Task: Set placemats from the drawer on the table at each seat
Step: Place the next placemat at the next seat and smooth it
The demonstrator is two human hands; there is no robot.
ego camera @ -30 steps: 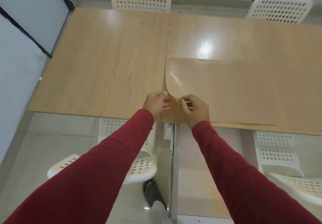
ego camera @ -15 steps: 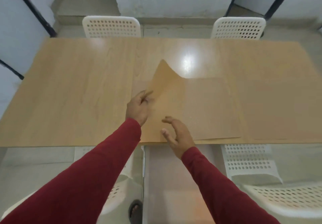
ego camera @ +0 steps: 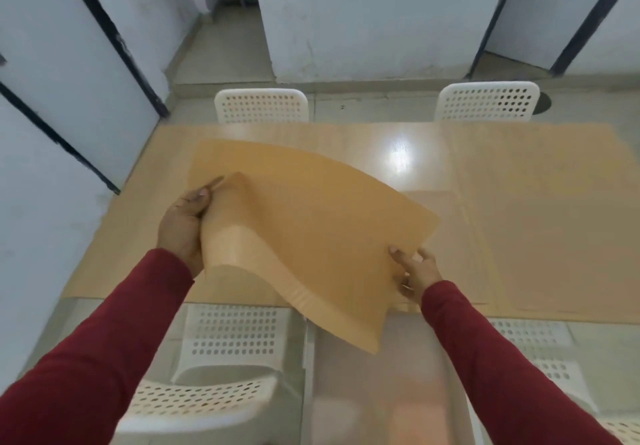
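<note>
A thin tan placemat [ego camera: 311,223] is now held clear of the table [ego camera: 138,237] by both hands, where a second ago only its near left corner was being peeled up from the sheets beneath and half a second ago a single corner was raised by the left hand alone. The left hand [ego camera: 185,226] is closed on the mat's left edge, with the material pinched and buckled into a hump beside the palm; the right hand [ego camera: 414,273] is clamped on the opposite edge near the right corner, thumb on top and fingers underneath. The mat is carried slanted and bowed, its near corner drooping past the table's front edge and above the gap between the two near chairs, and its far edge reaching toward the far left chair [ego camera: 261,107]. On the right half of the table, at least one more mat [ego camera: 540,237] of almost the same colour as the wood is seen lying flat, though how many are laid there cannot be told through the blur. The separation appears to be done, so the step in hand is judged to be the carry to an uncovered seat, probably on the left half. The sheet is floppy, and it would need to be drawn taut before being laid square to the table edge.
</note>
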